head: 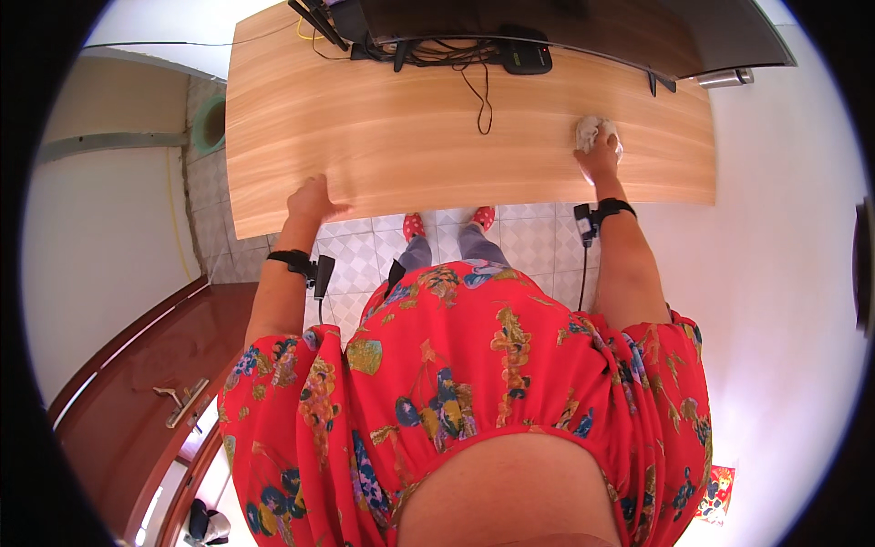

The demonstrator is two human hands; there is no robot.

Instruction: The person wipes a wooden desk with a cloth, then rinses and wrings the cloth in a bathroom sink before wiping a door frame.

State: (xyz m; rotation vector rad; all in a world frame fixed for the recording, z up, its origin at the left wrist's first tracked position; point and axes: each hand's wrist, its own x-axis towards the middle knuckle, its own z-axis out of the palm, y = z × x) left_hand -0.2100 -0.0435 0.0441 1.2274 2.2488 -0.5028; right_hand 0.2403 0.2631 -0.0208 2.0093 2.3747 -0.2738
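Under my right hand is a crumpled white cloth, pressed on the right part of a wood-grain tabletop. My fingers lie over the cloth and hide part of it. Over at the left, my left hand is at the front edge of the tabletop with the thumb spread from the fingers, and it holds nothing. Whether it rests on the wood or hovers just above is hard to tell. Each wrist wears a black strap with a small device and a cable.
A flat-screen television stands along the back edge. Beneath it are a black box with a red light and bundled black cables; one thin cable loop reaches forward. A metal cylinder sits at back right. White wall borders the right side.
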